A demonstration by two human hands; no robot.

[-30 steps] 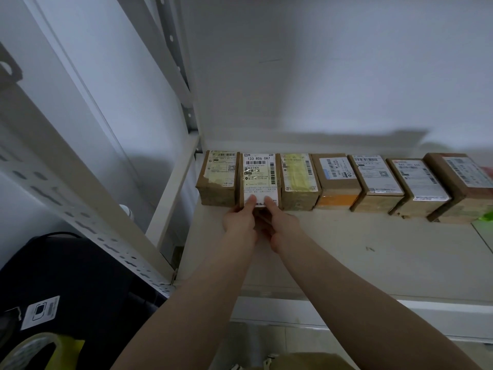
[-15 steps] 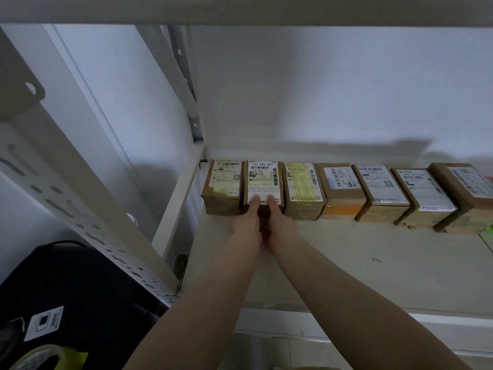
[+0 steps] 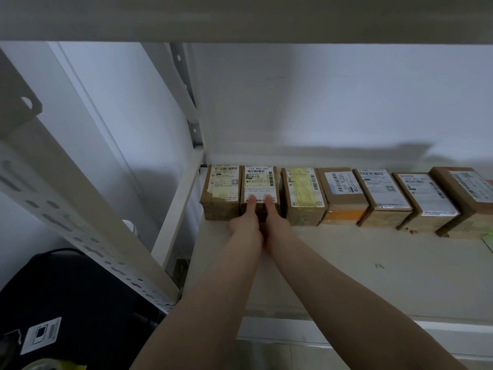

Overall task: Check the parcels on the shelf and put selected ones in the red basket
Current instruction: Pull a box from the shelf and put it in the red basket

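Several brown cardboard parcels with white shipping labels stand in a row along the back of a white shelf (image 3: 360, 273). Both hands are on the second parcel from the left (image 3: 260, 180), whose label reads 133 R06 0A7. My left hand (image 3: 245, 222) and my right hand (image 3: 274, 222) press against its front face, thumbs resting on the lower edge of its label. The leftmost parcel (image 3: 222, 188) and a parcel with yellow tape (image 3: 302, 189) sit tight on either side. No red basket is in view.
More parcels (image 3: 384, 190) run to the right edge. A perforated white shelf upright (image 3: 80, 209) slants across the left, and the upper shelf (image 3: 240, 17) spans the top. A black bag with a white tag (image 3: 80, 303) lies lower left.
The parcel under my hands has slid back into line with the row, my arms stretching further in. The view has tilted upward, bringing the upper shelf into sight.
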